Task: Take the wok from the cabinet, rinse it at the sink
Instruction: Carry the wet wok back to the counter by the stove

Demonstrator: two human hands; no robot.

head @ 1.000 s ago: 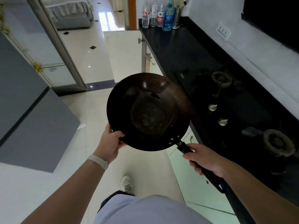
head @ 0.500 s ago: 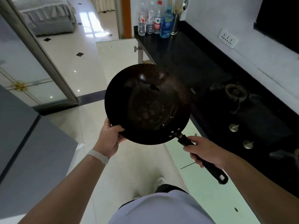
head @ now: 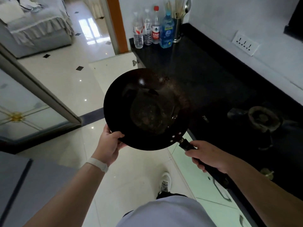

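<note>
A dark round wok (head: pixel 147 110) with a stained, rusty bottom hangs in the air in front of me, over the floor beside the counter edge. My left hand (head: pixel 109 142) grips its near-left rim, thumb over the edge. My right hand (head: pixel 207 155) is closed around the wok's black handle (head: pixel 186 145) at the lower right. The wok is held roughly level, its inside facing up. No sink is in view.
A black countertop (head: pixel 205 76) runs along the right, with a gas burner (head: pixel 262 118) and a brass knob (head: pixel 267 173). Several bottles (head: pixel 155 27) and a utensil holder (head: pixel 177 28) stand at its far end. An open white cabinet door (head: pixel 114 66), glass door frame (head: pixel 41 90) and grey cabinet (head: pixel 24 185) flank the glossy floor.
I have walked forward along the counter with the wok. The burners slid toward me and the bottles came closer. Both hands keep the same hold.
</note>
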